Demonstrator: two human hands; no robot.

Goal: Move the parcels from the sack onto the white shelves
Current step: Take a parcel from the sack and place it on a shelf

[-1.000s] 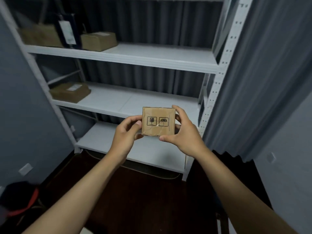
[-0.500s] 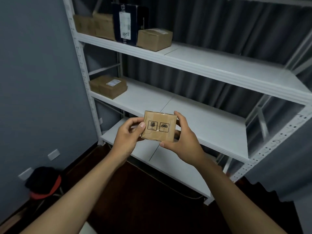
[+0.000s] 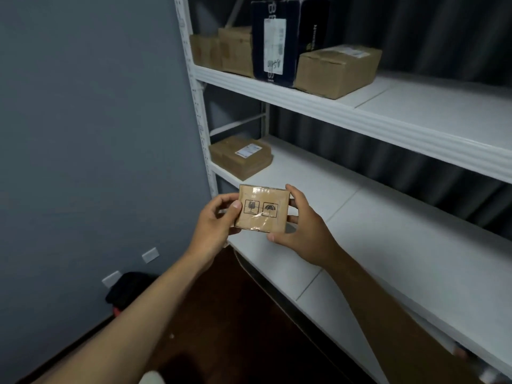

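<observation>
Done: five parcels seen shelved | In hand: small parcel (image 3: 261, 208) clamped by left hand (image 3: 214, 225) and right hand (image 3: 302, 231) fingers | Left: placing on white shelves (image 3: 415, 234); sack unseen

Brown parcel (image 3: 262, 208), black symbols; white shelves (image 3: 401, 234)

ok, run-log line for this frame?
phase: carry | small parcel held by left hand and right hand | before middle shelf | not placed
</observation>
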